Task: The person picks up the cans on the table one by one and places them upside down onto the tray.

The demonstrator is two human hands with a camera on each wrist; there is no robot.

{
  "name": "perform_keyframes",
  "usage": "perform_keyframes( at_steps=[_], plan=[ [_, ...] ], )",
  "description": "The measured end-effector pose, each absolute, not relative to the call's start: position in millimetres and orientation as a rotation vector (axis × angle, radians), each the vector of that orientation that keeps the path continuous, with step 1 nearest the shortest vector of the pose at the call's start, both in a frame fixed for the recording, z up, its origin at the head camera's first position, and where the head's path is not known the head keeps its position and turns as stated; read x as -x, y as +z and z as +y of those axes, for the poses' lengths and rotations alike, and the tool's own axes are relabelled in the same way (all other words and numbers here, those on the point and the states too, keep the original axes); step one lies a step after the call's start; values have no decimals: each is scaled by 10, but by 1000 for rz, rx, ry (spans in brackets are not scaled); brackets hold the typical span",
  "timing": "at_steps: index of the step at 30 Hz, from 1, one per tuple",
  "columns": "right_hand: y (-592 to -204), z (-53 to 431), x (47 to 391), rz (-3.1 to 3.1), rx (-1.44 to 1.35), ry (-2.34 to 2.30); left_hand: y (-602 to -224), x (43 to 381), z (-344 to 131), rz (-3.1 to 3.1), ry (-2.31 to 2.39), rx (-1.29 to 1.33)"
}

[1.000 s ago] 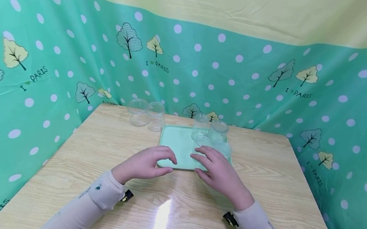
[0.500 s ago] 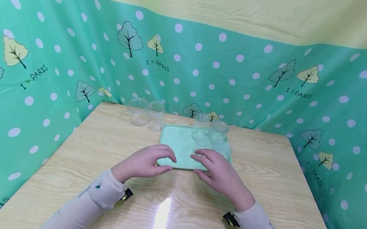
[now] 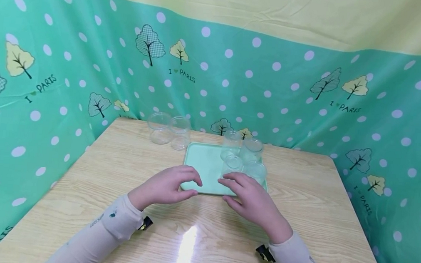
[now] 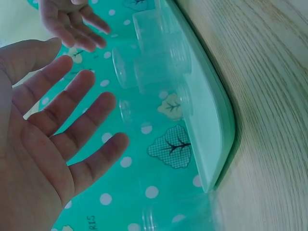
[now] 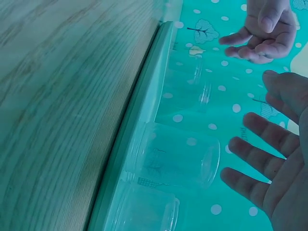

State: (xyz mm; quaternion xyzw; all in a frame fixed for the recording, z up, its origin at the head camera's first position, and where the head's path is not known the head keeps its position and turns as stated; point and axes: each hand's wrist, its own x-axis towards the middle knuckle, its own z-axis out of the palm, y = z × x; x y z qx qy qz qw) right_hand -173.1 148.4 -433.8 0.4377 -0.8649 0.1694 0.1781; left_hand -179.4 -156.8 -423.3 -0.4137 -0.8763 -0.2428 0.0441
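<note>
Both hands hover at the front of a light green tray (image 3: pixel 203 166) and hold nothing. My left hand (image 3: pixel 169 186) is at its front left corner, fingers loosely bent and thumb apart. Over the front right part is my right hand (image 3: pixel 251 204), fingers spread, close to the front clear jars. On the tray's right half stand several clear jars: two at the back, a slim jar (image 3: pixel 231 146) and a wider jar (image 3: pixel 251 151), and in front a small jar (image 3: pixel 232 163) beside a wide jar (image 3: pixel 255 169), partly hidden by the right hand. The left wrist view shows the left palm (image 4: pixel 43 139).
Left of the tray, near the back edge of the wooden table (image 3: pixel 116 173), stand a wide clear jar (image 3: pixel 160 132) and a narrower clear jar (image 3: pixel 180 136). A green dotted curtain (image 3: pixel 207 85) rises behind and on both sides of the table.
The hands stay in place over the tray's front, with the right hand a touch lower than at first. The jars and tray are unmoved; the view shifts slightly.
</note>
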Motion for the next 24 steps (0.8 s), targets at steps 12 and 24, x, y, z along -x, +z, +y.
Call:
perform_keyframes(
  at_steps=[12, 24],
  plan=[
    [-4324, 1471, 1703, -2453, -1229, 477, -4180, 1838, -1574, -2632, -627, 1289],
    [-4313, 1450, 1696, -2462, -1230, 481, -4044, 1888, -1514, -2545, -363, 1366]
  ],
)
